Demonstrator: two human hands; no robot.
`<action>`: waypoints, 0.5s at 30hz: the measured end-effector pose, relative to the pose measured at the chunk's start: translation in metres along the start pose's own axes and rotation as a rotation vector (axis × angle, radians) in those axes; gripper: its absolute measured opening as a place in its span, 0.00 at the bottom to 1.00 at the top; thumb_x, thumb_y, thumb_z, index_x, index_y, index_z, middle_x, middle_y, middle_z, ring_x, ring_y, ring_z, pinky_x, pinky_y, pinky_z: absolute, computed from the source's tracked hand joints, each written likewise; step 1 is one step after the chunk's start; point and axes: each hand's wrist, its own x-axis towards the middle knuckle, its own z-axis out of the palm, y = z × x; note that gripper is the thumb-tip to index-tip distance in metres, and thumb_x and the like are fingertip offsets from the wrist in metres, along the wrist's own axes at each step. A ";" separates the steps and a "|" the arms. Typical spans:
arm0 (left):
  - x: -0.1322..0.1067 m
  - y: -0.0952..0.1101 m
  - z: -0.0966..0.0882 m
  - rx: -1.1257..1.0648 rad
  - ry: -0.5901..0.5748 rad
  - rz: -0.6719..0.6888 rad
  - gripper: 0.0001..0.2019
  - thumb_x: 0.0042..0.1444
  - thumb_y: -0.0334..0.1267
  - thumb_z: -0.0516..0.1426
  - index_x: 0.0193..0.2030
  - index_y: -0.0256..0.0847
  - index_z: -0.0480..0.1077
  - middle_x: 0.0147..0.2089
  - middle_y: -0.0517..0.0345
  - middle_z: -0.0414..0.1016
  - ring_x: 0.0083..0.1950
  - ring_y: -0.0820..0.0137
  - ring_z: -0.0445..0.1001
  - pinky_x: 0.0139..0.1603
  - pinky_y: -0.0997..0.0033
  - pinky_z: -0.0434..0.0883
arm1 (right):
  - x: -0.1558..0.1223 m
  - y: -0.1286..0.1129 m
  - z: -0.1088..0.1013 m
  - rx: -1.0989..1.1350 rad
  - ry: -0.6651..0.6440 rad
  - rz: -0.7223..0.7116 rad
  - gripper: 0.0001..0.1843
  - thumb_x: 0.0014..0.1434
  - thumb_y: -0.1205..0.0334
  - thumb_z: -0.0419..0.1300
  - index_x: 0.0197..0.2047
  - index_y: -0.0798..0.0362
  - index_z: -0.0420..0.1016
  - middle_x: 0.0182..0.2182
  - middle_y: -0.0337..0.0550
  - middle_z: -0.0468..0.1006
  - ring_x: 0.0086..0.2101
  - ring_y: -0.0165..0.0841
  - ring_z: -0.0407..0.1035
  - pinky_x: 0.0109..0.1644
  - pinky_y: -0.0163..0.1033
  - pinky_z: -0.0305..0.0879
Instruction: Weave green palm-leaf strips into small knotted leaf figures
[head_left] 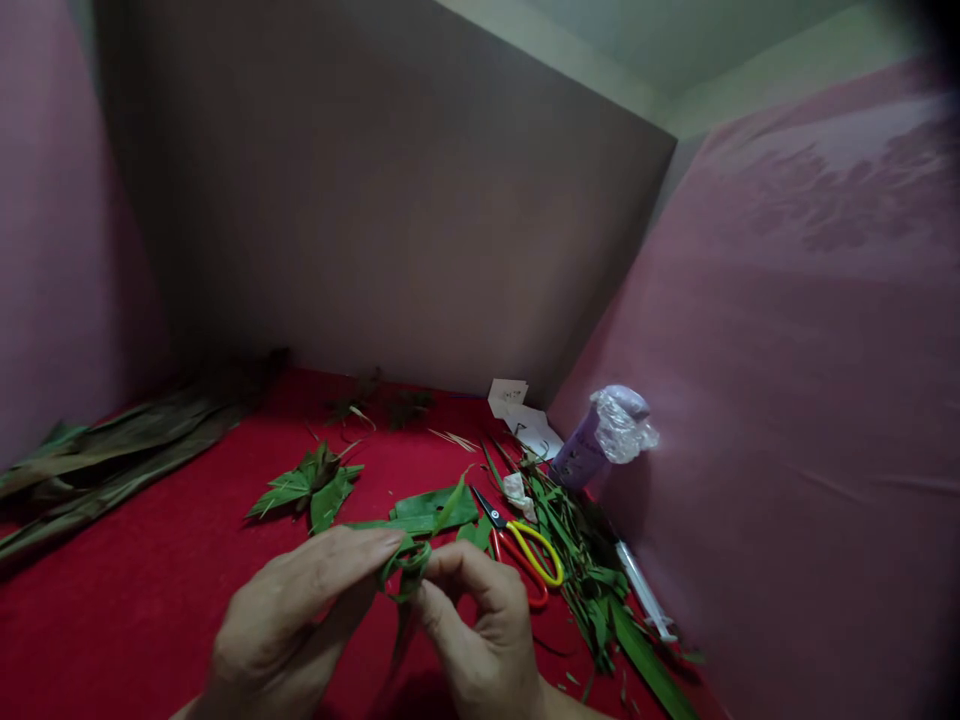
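Note:
Between my two hands is a green leaf strip [409, 568], looped and folded on itself, with one end hanging down and another tip pointing up. My left hand [289, 610] pinches it from the left, its fingers stretched together along the strip. On the other side my right hand [484, 625] grips the strip between thumb and curled forefinger. Just beyond the fingers lie cut green leaf pieces [435, 508]. Scissors [529, 550] with one red and one yellow handle rest beside my right hand, blades partly apart.
Red cloth [187, 520] covers the surface. Long dark leaves [135, 450] lie at left, a leaf bundle [311, 487] nearer. At right are a heap of leaf scraps [577, 560], a syringe [645, 590], a purple container [581, 455] with plastic, papers [532, 430] and thin sticks [454, 440].

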 end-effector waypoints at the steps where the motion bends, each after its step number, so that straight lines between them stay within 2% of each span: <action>1: 0.000 0.000 0.002 -0.044 0.002 -0.043 0.14 0.47 0.32 0.61 0.41 0.54 0.75 0.37 0.67 0.81 0.35 0.72 0.79 0.41 0.78 0.76 | 0.000 0.002 0.000 0.017 -0.006 0.023 0.07 0.56 0.64 0.55 0.31 0.55 0.72 0.19 0.36 0.69 0.20 0.26 0.61 0.25 0.31 0.58; 4: 0.001 0.002 0.007 -0.223 0.003 -0.216 0.15 0.47 0.30 0.62 0.41 0.53 0.75 0.38 0.65 0.81 0.35 0.70 0.79 0.40 0.75 0.76 | -0.002 0.008 0.000 -0.001 -0.011 0.023 0.06 0.55 0.65 0.54 0.28 0.56 0.70 0.18 0.35 0.68 0.19 0.25 0.59 0.24 0.31 0.57; 9: 0.010 0.006 0.008 -0.460 0.050 -0.617 0.10 0.43 0.34 0.65 0.36 0.47 0.78 0.30 0.61 0.82 0.26 0.70 0.78 0.26 0.79 0.76 | -0.004 0.016 0.003 -0.107 0.020 -0.056 0.05 0.50 0.67 0.53 0.24 0.54 0.66 0.17 0.35 0.66 0.18 0.25 0.58 0.22 0.31 0.56; 11: 0.014 0.007 0.008 -0.524 0.064 -0.712 0.10 0.41 0.35 0.66 0.34 0.45 0.78 0.26 0.62 0.81 0.23 0.72 0.76 0.23 0.81 0.74 | -0.004 0.017 0.004 -0.128 0.020 -0.062 0.05 0.48 0.68 0.53 0.23 0.54 0.65 0.16 0.35 0.65 0.17 0.25 0.58 0.21 0.30 0.55; 15: 0.019 0.007 0.007 -0.588 0.046 -0.823 0.11 0.40 0.36 0.67 0.34 0.44 0.78 0.23 0.62 0.79 0.23 0.75 0.74 0.24 0.83 0.72 | -0.003 0.018 0.004 -0.149 0.005 -0.023 0.05 0.47 0.70 0.52 0.21 0.54 0.64 0.15 0.33 0.64 0.16 0.24 0.57 0.20 0.29 0.55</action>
